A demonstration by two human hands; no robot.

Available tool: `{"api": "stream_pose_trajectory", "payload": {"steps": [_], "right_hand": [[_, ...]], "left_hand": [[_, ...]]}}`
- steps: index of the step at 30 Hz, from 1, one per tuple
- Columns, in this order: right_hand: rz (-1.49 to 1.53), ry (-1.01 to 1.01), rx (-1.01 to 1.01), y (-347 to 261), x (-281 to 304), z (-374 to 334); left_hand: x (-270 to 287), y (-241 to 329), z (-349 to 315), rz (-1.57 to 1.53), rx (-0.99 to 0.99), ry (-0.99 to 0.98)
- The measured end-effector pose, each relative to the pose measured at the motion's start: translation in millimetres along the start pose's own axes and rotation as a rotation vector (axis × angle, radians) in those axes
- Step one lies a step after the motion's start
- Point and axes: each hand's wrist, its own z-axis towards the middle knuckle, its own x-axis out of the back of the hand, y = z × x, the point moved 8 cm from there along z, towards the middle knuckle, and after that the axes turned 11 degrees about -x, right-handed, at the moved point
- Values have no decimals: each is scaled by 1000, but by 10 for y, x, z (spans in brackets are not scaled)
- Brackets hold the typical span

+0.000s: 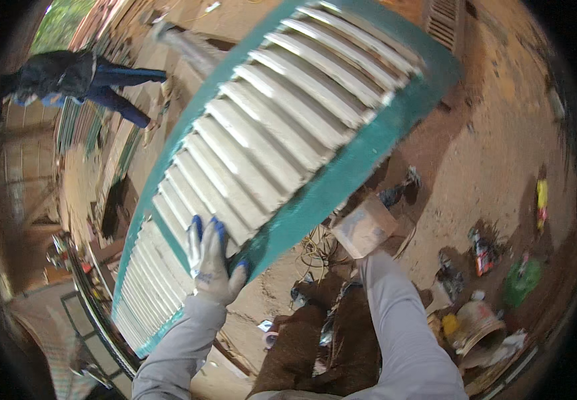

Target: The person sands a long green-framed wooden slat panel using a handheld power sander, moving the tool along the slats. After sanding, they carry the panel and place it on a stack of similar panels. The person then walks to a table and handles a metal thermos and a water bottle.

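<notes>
A large louvred shutter [282,133] with a green frame and white slats stretches diagonally before me, its near end at lower left. My left hand [213,261], in a white glove with blue fingertips, lies on the slats beside the green crossbar. Its fingers are extended, with the thumb near the green edge. My right arm reaches forward to a pale brown block-like piece [363,227] beside the shutter's right edge. The right hand is hidden around that piece, so its grip does not show.
A person [95,80] in dark clothes stands at far left near stacked boards [78,127]. Coiled cable [316,252] lies by my legs. On the right are a tipped bucket [480,327], a green bag [523,280] and a yellow item [542,200].
</notes>
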Motion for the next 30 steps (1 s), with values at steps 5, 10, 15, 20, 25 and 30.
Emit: {"api": "stream_pose_trajectory", "payload": {"steps": [5,10,15,20,25,30], "right_hand": [[21,-209,370,-1281,-123,-1651],[-40,-602,498,-2453,806,-3308],[-268,-793,268,-4199,2685,-3996],[-491,233,291,-5995,4060,-3855],[-204,15,516,-8225,3435,-3668],[-369,376,707,-9210,2384,-2568]], "left_hand": [[528,-135,-226,-37,47,-73],[799,-377,-609,-137,11,-61],[1045,-682,-1272,-375,-67,231],[1627,-1280,-3253,-735,102,500],[1298,-2252,-6195,-889,984,102],[215,-2809,-7970,-1874,1692,1421]]}}
